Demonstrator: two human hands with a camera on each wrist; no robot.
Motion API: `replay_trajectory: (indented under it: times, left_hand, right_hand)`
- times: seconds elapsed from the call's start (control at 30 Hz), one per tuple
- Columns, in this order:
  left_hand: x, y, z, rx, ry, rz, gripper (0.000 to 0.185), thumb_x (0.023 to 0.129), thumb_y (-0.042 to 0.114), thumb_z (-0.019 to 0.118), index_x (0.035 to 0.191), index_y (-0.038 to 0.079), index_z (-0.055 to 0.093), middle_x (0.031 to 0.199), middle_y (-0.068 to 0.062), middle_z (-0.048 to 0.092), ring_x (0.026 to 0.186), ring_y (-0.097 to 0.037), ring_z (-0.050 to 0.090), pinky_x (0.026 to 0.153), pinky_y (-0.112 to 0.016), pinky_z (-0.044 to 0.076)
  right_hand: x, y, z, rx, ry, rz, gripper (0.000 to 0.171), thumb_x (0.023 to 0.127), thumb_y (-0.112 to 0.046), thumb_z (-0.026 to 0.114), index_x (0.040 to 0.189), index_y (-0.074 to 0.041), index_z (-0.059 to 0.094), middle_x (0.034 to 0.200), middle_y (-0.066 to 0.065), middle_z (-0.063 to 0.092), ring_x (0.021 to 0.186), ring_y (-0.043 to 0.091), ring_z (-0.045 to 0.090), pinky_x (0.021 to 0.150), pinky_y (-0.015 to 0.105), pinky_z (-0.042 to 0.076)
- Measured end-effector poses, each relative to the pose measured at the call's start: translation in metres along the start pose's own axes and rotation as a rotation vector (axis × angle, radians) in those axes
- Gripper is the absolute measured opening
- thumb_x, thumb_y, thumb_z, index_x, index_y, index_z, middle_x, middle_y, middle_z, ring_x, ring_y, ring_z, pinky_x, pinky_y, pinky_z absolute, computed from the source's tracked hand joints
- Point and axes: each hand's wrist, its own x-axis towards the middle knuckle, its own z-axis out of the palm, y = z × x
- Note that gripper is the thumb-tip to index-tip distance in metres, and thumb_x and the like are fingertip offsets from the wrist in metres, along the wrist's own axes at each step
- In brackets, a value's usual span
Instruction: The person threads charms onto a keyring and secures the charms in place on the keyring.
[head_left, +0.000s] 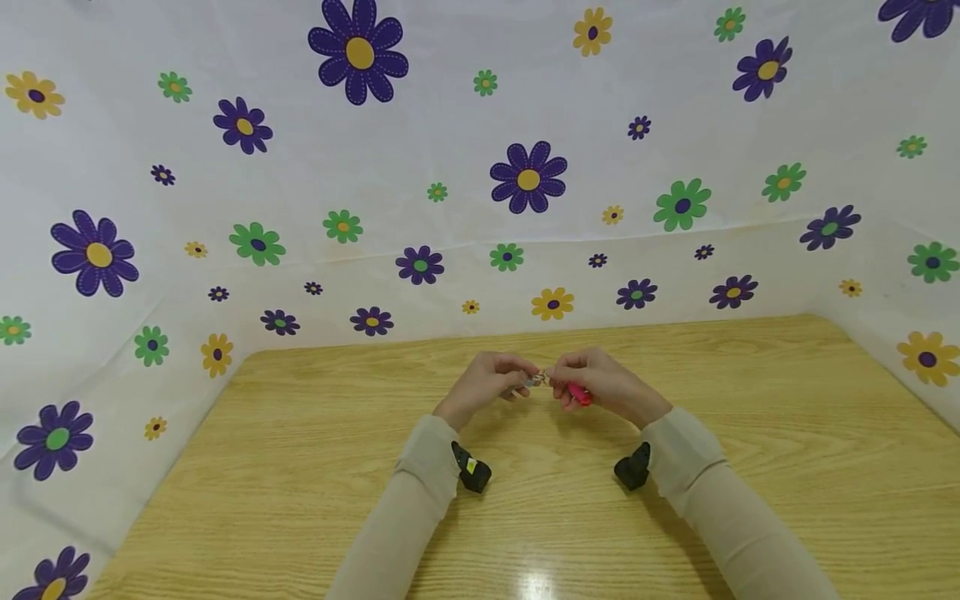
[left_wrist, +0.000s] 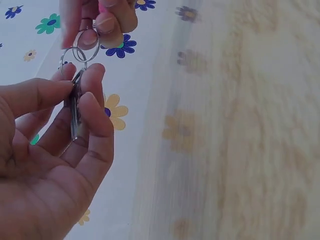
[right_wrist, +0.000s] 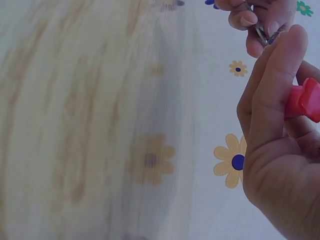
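Both hands meet above the middle of the wooden table [head_left: 300, 467]. My left hand [head_left: 491, 382] pinches a slim metal key-like piece [left_wrist: 75, 112] between thumb and fingers. My right hand [head_left: 600, 385] pinches a silver key ring [left_wrist: 80, 47] at its fingertips, and a pink-red plastic tag [head_left: 579, 393] [right_wrist: 304, 100] lies against its palm. The ring [head_left: 537, 380] sits between the two hands, and the metal piece's top touches it. How the ring and the piece join is hidden by fingers.
A white cloth with purple, green and yellow flowers [head_left: 528, 177] covers the walls behind and beside the table. Black wrist cameras [head_left: 471, 468] [head_left: 633, 467] sit on both cream sleeves. Nothing else lies on the tabletop.
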Motion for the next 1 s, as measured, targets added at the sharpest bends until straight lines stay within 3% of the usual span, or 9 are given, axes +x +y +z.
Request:
replay_trajectory:
  times: [0.23, 0.37, 0.6, 1.0]
  left_hand:
    - [0.0011, -0.0018, -0.0001, -0.006, 0.008, 0.013, 0.023, 0.103, 0.009, 0.059, 0.118, -0.005, 0.071, 0.098, -0.01, 0.073, 0.075, -0.008, 0.064, 0.073, -0.029, 0.056]
    - [0.0019, -0.0022, 0.0008, -0.004, 0.025, 0.011, 0.022, 0.101, 0.01, 0.064, 0.116, -0.005, 0.072, 0.099, -0.017, 0.073, 0.072, -0.007, 0.063, 0.069, -0.025, 0.053]
    - [0.0022, 0.0002, 0.0019, 0.03, 0.067, -0.013, 0.019, 0.097, 0.01, 0.07, 0.11, -0.004, 0.074, 0.093, -0.015, 0.074, 0.07, -0.01, 0.061, 0.067, -0.026, 0.049]
    - [0.0011, 0.0013, 0.0053, 0.083, 0.055, -0.071, 0.014, 0.094, 0.006, 0.073, 0.106, 0.0, 0.076, 0.089, -0.008, 0.076, 0.074, -0.017, 0.065, 0.066, -0.026, 0.049]
  right_hand:
    - [-0.0008, 0.0002, -0.0005, -0.03, 0.016, -0.01, 0.023, 0.104, -0.009, 0.056, 0.096, 0.011, 0.063, 0.077, 0.009, 0.063, 0.059, 0.012, 0.06, 0.061, 0.024, 0.056]
    - [-0.0019, -0.0016, 0.0, -0.05, 0.03, -0.006, 0.022, 0.103, -0.009, 0.058, 0.099, 0.012, 0.062, 0.077, 0.008, 0.064, 0.059, 0.011, 0.061, 0.061, 0.024, 0.057]
    - [-0.0012, -0.0023, 0.0003, -0.072, 0.035, 0.002, 0.022, 0.103, -0.01, 0.06, 0.098, 0.011, 0.063, 0.078, 0.008, 0.065, 0.06, 0.011, 0.061, 0.06, 0.024, 0.057]
    - [0.0005, -0.0009, 0.0047, 0.066, 0.049, -0.026, 0.017, 0.103, -0.002, 0.054, 0.094, 0.007, 0.065, 0.079, 0.007, 0.065, 0.064, 0.012, 0.062, 0.064, 0.023, 0.057]
